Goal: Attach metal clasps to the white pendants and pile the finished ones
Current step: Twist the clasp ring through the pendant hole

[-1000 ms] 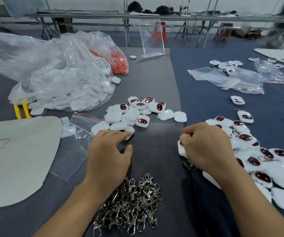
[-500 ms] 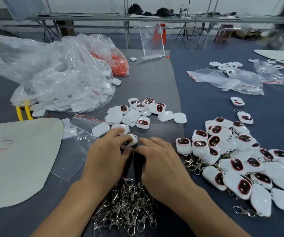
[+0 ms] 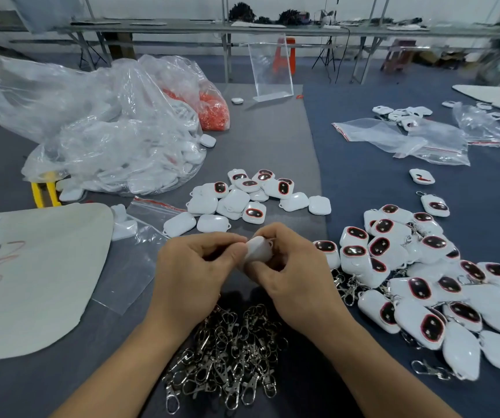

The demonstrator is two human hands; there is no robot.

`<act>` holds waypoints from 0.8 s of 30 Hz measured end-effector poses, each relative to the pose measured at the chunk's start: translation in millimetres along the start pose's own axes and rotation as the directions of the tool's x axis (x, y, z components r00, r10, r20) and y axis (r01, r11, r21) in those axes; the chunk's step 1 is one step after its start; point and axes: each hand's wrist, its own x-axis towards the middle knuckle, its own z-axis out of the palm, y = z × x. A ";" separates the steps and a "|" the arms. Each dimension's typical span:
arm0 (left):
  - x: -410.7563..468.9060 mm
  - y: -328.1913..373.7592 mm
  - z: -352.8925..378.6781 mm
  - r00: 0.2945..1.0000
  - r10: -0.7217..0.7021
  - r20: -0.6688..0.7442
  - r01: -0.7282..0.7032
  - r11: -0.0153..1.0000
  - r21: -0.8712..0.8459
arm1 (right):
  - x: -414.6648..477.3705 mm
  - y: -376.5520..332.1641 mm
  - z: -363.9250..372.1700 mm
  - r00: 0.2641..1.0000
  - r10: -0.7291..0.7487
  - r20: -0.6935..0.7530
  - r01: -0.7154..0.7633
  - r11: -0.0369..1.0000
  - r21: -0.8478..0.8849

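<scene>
**Between two hands, one white pendant**

Over the middle of the desk (image 3: 273,140), the left hand (image 3: 194,267) and the right hand (image 3: 297,273) meet. Both hands pinch the same white pendant (image 3: 257,250) with curled fingers. Its plain white side faces up, and its small loop sits by the right hand's fingers. I cannot tell if a clasp is on it.

Just below the hands lies a heap of shiny metal clasps (image 3: 230,357), all tangled. Just past the hands sits a small bunch of loose pendants (image 3: 242,197), some face up and some face down. To the right is a bigger pile of pendants with clasps (image 3: 423,282).

To the left lies a pale sheet (image 3: 31,282) with red marks. Behind it is a big clear bag (image 3: 107,131) full of white pieces. Touching the big bag is a smaller bag of orange bits (image 3: 212,113). Far back stands a clear plastic stand (image 3: 270,70).
</scene>
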 end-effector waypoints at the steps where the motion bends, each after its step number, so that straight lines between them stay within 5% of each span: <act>1: 0.3 -1.1 -1.5 0.999 -0.001 -0.033 0.003 0.998 0.070 | 0.4 0.9 0.3 0.999 0.005 -0.037 -0.004 0.999 0.032; 4: -4.8 -5.0 -6.3 0.993 0.085 0.080 -0.113 0.870 0.480 | 3.6 2.8 -2.0 0.991 0.011 -0.132 0.000 0.997 0.081; 9: -12.4 8.4 -6.7 0.852 -0.042 0.522 -0.152 0.934 0.323 | 8.6 7.8 -9.2 0.973 0.146 -0.178 -0.106 0.970 0.217; 12: -12.0 11.4 -6.4 0.765 -0.046 0.643 -0.241 0.905 0.351 | 9.6 7.9 -10.1 0.966 0.185 -0.182 -0.132 0.954 0.268; 17: -13.2 10.8 -3.8 0.808 0.010 0.589 -0.244 0.916 0.319 | 6.9 5.9 -9.0 0.972 0.170 -0.161 -0.123 0.957 0.264; 24: -11.0 2.8 -6.0 0.971 0.067 0.230 -0.154 0.909 0.388 | 5.8 4.8 -11.7 0.995 0.097 -0.007 -0.096 0.992 0.078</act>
